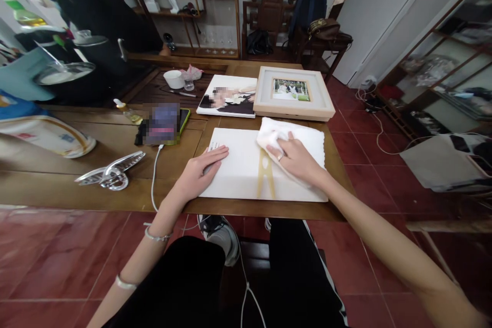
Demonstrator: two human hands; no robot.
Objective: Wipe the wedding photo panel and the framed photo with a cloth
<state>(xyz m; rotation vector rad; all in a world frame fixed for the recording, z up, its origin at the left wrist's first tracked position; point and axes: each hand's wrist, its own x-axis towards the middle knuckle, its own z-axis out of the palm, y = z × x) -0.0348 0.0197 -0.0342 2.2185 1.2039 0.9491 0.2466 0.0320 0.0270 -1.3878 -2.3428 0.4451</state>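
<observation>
The white board (234,166) lies flat on the near part of the table (57,192), close to the edge. A yellow A-shaped piece (266,177) is on it, with its two legs pointing to the near side. The cloth hides its top end.

The left hand (203,170) is open and flat. Its fingers are almost straight and close together, pressing on the left side of the board. It has hold of nothing that I can see. The right hand (294,156) is bent closed on a white cloth (309,136). The cloth is bunched up at the fingers and spread over the right part of the board.

Just past the board, on the far side, is a pale wooden picture frame (327,107) with a wedding photo in it. A photo panel (230,106) sits right by its left side, and part of its picture is blurred.

Left of the board is a phone (185,122) with a green edge, and a white cable (156,174) runs near it. A shiny silver thing (111,170) lies farther left. A little dropper bottle (129,114) is near the phone, and a white cup (174,80) stands farther back.
</observation>
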